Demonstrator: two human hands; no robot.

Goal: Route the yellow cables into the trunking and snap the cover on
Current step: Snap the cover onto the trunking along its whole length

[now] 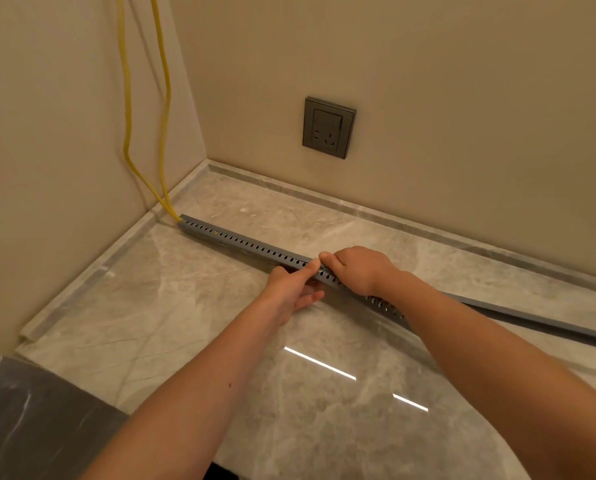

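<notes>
A long grey slotted trunking (pixel 241 245) lies on the marble floor, running from the wall corner at the left toward the lower right. Two yellow cables (pixel 127 109) hang down the left wall and enter the trunking's far end (pixel 182 219). My left hand (pixel 295 289) grips the trunking from the near side, thumb on top. My right hand (pixel 357 270) curls over it from the far side, right next to the left. A plain grey cover strip (pixel 539 318) lies on the floor behind my right forearm.
A dark wall socket (pixel 328 127) sits on the back wall above the stone skirting (pixel 359 209). A darker stone surface (pixel 30 417) fills the lower left corner. Glossy floor (pixel 203 323) spreads in front of the trunking.
</notes>
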